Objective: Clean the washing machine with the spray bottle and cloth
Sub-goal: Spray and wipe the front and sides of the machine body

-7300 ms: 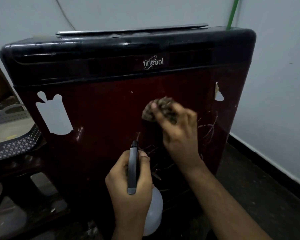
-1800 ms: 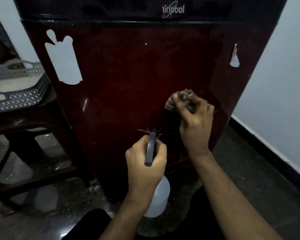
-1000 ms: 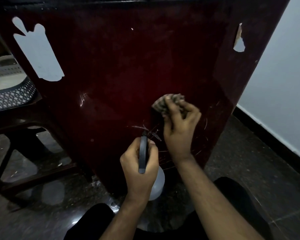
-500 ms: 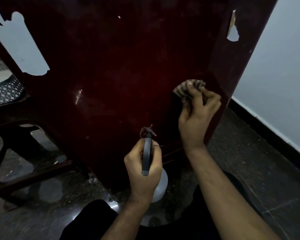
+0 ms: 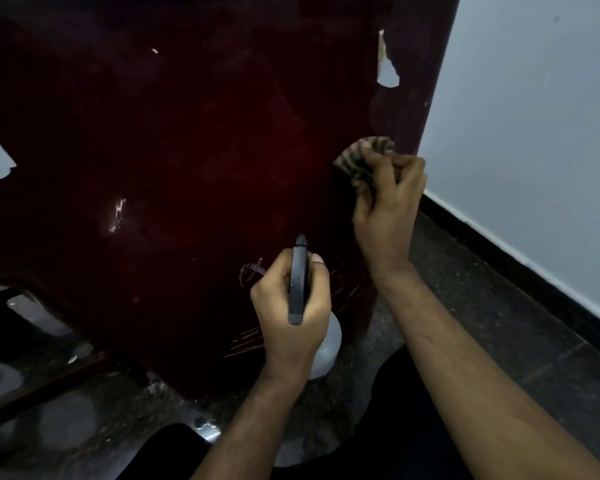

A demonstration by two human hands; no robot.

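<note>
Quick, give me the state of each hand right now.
Left hand: grip closed round the spray bottle.
Right hand: grip closed on the bunched cloth, at the washing machine panel.

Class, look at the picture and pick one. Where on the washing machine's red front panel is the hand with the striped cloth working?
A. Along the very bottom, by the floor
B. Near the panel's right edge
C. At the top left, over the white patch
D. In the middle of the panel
B: the right hand grips the bunched striped cloth against the washing machine close to its right edge, beside the wall.
</note>
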